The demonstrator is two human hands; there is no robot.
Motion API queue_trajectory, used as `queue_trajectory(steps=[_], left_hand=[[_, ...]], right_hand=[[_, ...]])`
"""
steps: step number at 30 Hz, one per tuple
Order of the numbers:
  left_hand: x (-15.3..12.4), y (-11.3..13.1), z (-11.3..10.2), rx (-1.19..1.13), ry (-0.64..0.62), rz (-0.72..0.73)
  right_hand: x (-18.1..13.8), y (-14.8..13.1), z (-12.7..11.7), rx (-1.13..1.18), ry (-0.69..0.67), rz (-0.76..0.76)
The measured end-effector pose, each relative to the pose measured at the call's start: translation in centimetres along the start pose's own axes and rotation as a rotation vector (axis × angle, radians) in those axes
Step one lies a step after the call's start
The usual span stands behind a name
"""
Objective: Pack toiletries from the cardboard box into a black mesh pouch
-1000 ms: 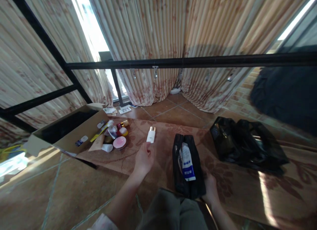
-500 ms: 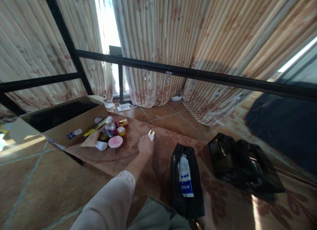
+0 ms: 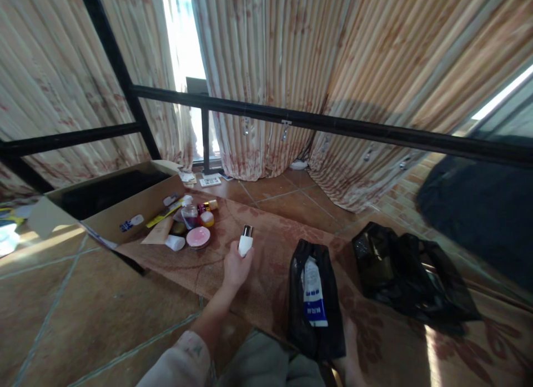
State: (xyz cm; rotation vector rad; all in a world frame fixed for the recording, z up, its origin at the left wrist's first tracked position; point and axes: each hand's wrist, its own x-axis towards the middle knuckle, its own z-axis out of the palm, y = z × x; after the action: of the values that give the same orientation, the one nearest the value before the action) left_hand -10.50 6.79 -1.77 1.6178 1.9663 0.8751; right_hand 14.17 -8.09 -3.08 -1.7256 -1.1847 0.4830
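My left hand point(image 3: 236, 267) is closed around a small white bottle point(image 3: 245, 245) with a shiny metallic cap, held above the cloth-covered bench. To its right, a black pouch point(image 3: 296, 320) gapes at the top. A white and blue tube point(image 3: 313, 292) sits inside its opening. Against the pouch's lower right side is my right hand point(image 3: 351, 342), gripping it, with most of the fingers hidden behind. Left of my left hand lie a round pink compact point(image 3: 198, 237), a small jar with a yellow base point(image 3: 207, 219) and other cosmetics.
An open cardboard box point(image 3: 137, 209) stands at the bench's left end, a yellow packet point(image 3: 164, 212) beside it. Black plastic bags point(image 3: 408, 270) lie on the right. A dark metal rail point(image 3: 258, 109) crosses in front of the curtains point(image 3: 270, 54). Reddish cloth point(image 3: 266, 265) covers the bench.
My left hand has drawn back toward me and slightly left with the white bottle, whose metallic cap now points up and away. My right hand and the pouch have barely moved.
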Motion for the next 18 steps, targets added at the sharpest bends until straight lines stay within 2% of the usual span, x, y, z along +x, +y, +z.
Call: queue_trajectory(steps=[7,13,18], left_hand=[[-3.4,-0.3,-0.4,-0.156,-0.065,0.110],[-4.2,0.1,-0.3,-0.147,-0.108,0.149],[-4.2,0.2,0.0,-0.078,-0.132,0.121]], right_hand=[[-0.1,-0.7,0.0,-0.044,-0.008,-0.045],[-0.2,-0.5,0.0,-0.085,-0.027,-0.082],[-0.3,-0.6,0.0,-0.089,-0.047,-0.090]])
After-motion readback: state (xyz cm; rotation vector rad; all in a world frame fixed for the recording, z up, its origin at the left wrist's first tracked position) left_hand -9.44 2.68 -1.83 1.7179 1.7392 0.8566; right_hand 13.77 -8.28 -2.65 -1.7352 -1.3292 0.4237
